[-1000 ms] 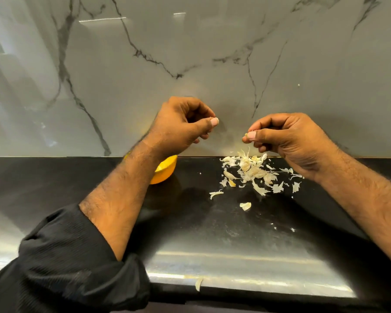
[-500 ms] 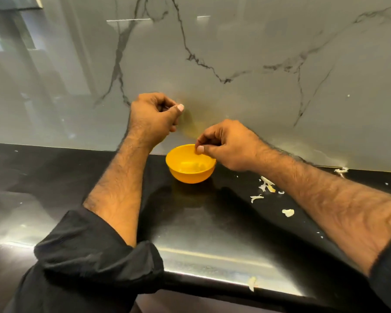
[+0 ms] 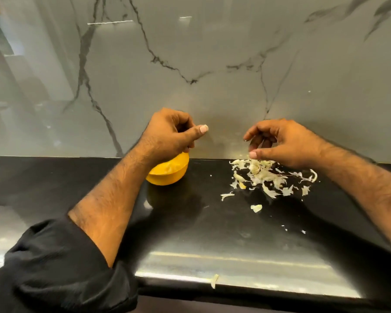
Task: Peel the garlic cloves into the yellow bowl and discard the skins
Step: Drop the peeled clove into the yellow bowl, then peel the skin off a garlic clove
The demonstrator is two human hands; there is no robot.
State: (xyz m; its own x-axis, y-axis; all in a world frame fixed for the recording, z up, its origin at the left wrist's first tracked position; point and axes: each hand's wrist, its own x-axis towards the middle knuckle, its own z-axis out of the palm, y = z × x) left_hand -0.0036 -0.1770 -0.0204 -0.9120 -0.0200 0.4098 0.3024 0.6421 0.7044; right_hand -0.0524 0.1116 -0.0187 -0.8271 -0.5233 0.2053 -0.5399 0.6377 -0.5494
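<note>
Right hand (image 3: 287, 143) hovering directly over skin pile (image 3: 264, 177) at centre right, fingers loosely spread, perhaps pinching nothing; left hand (image 3: 169, 134) curled, contents unclear, above yellow bowl (image 3: 169, 175).

Bowl (image 3: 167, 171) left of skins (image 3: 264, 177) on counter (image 3: 212, 233)

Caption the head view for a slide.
Right hand reaches into garlic skins; left hand hovers curled above yellow bowl.
</note>
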